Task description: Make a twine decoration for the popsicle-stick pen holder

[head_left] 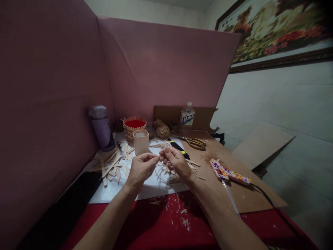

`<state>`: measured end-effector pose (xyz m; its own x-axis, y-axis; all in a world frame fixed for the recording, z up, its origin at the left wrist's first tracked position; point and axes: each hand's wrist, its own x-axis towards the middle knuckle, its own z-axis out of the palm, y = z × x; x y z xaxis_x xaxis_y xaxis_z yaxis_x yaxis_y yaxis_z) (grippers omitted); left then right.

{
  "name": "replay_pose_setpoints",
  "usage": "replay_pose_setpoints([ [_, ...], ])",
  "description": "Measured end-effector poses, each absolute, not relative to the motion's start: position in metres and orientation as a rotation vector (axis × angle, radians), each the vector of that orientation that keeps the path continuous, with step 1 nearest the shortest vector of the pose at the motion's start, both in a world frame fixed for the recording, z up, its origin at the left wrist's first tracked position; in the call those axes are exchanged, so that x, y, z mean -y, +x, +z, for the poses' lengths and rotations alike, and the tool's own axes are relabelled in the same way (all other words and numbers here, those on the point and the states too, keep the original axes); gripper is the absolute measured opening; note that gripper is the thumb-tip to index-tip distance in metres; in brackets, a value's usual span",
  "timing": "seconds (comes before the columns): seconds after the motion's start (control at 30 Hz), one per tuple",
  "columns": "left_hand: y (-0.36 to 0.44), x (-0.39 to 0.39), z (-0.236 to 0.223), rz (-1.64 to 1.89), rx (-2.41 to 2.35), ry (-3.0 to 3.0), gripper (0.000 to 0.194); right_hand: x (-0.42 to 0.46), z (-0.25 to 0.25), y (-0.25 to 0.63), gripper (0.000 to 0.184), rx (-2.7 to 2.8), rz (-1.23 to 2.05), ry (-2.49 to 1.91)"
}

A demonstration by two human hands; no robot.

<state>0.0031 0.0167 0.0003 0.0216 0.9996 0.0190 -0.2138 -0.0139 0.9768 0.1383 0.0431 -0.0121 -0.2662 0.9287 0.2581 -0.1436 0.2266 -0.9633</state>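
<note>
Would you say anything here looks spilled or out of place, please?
Yes, pale scraps litter the red cloth in front of the white sheet like stray offcuts, and a reddish-brown patch mars the plain board beside the glue gun.

L hand (142,170) & R hand (177,161) meet over the white sheet (104,196), pinching a tiny piece (160,155) btwn them (too small to ID). Pale cup (142,145) stands just in front of red-lined basket (128,132), w/ twine balls (163,131) nearby. Floral glue gun (220,170) lies on brown board (252,201) to the R, scissors (197,143) farther back
</note>
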Motion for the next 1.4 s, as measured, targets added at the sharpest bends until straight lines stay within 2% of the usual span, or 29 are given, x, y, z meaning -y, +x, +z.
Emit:
replay_pose_setpoints([
  [0.17,0.005,-0.018,-0.004,1.293,-1.057,1.134,0.027,-0.045,-0.018,0.135,0.027,1.53,0.996,-0.819],
  [0.3,0.006,-0.018,-0.008,1.341,-1.056,1.213,0.026,-0.046,-0.022,0.129,0.028,1.403,1.012,-0.894],
  [0.5,0.005,-0.016,-0.002,1.271,-0.983,1.025,0.027,-0.046,-0.018,0.132,0.026,1.4,1.138,-0.844],
  [0.9,0.0,-0.02,-0.008,1.22,-0.95,1.04,0.024,-0.045,-0.013,0.141,0.017,1.672,0.81,-0.948],
  [1.0,0.0,-0.021,-0.009,1.22,-0.933,1.036,0.023,-0.047,-0.015,0.139,0.018,1.608,0.908,-0.936],
  [1.23,-0.001,-0.02,-0.006,1.219,-0.902,0.983,0.022,-0.044,-0.007,0.142,0.026,1.336,1.4,-0.817],
  [1.4,-0.002,-0.019,-0.005,1.193,-0.862,0.967,0.022,-0.042,-0.008,0.143,0.029,1.316,1.491,-0.671],
])
